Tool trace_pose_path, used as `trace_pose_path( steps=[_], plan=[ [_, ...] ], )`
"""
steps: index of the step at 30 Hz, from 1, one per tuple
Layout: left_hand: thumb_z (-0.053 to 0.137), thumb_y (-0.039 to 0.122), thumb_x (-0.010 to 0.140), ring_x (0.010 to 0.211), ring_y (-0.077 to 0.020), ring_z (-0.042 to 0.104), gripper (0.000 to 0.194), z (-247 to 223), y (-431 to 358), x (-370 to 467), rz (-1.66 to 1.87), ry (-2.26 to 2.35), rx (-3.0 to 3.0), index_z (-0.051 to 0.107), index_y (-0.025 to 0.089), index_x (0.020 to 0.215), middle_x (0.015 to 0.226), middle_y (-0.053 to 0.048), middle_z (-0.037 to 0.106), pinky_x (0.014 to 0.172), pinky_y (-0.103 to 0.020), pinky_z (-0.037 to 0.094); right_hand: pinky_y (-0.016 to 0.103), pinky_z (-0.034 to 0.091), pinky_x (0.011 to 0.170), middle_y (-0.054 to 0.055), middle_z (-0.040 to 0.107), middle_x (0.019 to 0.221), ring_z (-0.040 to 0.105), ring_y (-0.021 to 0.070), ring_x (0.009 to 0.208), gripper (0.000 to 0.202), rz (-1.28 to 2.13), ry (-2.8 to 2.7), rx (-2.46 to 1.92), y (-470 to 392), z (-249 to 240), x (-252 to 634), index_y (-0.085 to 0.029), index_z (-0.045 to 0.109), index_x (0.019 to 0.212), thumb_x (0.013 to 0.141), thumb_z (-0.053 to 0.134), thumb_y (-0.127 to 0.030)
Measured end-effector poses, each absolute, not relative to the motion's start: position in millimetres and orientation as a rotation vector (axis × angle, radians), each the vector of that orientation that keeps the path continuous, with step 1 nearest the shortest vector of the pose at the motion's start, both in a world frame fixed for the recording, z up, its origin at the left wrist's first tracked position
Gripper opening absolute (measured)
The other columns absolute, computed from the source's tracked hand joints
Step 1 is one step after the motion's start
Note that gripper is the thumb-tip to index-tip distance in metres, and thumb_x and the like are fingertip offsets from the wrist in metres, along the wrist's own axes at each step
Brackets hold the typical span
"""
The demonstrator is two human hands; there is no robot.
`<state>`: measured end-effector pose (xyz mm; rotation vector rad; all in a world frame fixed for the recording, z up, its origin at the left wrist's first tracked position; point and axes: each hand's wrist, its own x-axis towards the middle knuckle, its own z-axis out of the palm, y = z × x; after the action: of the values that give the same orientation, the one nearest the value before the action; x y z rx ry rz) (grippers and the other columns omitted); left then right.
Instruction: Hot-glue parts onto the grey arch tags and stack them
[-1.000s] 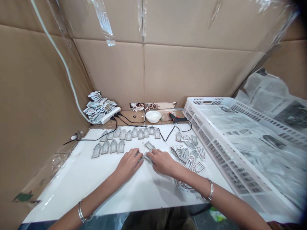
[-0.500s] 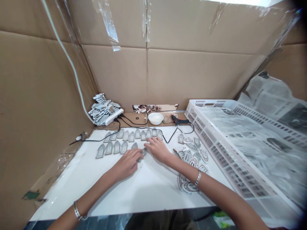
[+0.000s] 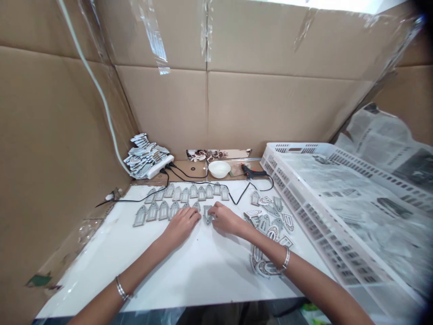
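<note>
Several small grey arch-shaped pieces (image 3: 163, 210) lie in two rows on the white tabletop (image 3: 162, 275). My left hand (image 3: 183, 222) rests over the front row, fingers together, partly covering pieces there; whether it grips one is hidden. With thumb and fingertips, my right hand (image 3: 224, 218) holds the edge of a single grey piece (image 3: 207, 214), whose narrow end points toward me. Right of my right hand lies a loose pile of grey and brown-white pieces (image 3: 264, 223), partly hidden behind my right forearm.
A white plastic crate (image 3: 304, 212) lined with newspaper stands at the right. Along the back are a white bowl (image 3: 219, 169), a black glue gun (image 3: 253, 172), cables, and a power strip (image 3: 160, 166) beside stacked pieces (image 3: 144, 158). Cardboard walls enclose the table.
My left hand has moved slightly left, off the piece between the hands. My right hand has come lower and now holds that piece, which has turned narrow end toward me.
</note>
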<state>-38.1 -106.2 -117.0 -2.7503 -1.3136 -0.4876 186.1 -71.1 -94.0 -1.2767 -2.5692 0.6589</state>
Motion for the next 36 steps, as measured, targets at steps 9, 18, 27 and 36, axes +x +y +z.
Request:
trace_pose_path(
  steps=[9,18,27,36],
  plan=[
    [0.039,0.018,0.101,0.105,-0.0248,0.059,0.025,-124,-103,-43,-0.574,-1.389,-2.727,0.061,0.019,0.113,0.113,-0.01,0.067,0.087,-0.039,0.045,0.036,0.042,0.092,0.012,0.067,0.116,0.061,0.0255,0.11,0.03,0.273,-2.882,-1.139,-57,-81,193,-0.018,0.066,0.118,0.09,0.057,-0.014],
    [0.042,0.023,0.101,0.105,-0.0248,0.059,0.022,-126,-103,-42,-0.623,-1.461,-2.717,0.059,0.019,0.114,0.112,-0.009,0.068,0.088,-0.038,0.045,0.029,0.044,0.073,0.014,0.076,0.09,0.071,0.0248,0.087,0.02,0.538,-2.462,-1.726,-71,-77,174,-0.015,0.071,0.088,0.091,0.058,-0.03],
    [0.042,0.021,0.101,0.103,-0.0245,0.06,0.019,-127,-100,-46,-0.628,-1.537,-2.752,0.06,0.019,0.108,0.109,-0.008,0.069,0.087,-0.038,0.047,0.022,0.051,0.065,0.005,0.077,0.084,0.072,0.0146,0.072,0.018,1.476,-1.964,-1.305,-60,-78,168,-0.014,0.068,0.096,0.087,0.053,-0.018],
    [0.043,0.022,0.102,0.115,-0.0253,0.058,0.021,-107,-131,-3,-0.752,-1.18,-2.855,0.061,0.017,0.112,0.121,-0.011,0.066,0.096,-0.04,0.043,0.025,0.044,0.071,0.005,0.071,0.085,0.062,0.0151,0.074,0.034,0.967,-2.768,-1.29,-54,-33,273,-0.017,0.077,0.094,0.076,0.052,-0.002]
  ],
)
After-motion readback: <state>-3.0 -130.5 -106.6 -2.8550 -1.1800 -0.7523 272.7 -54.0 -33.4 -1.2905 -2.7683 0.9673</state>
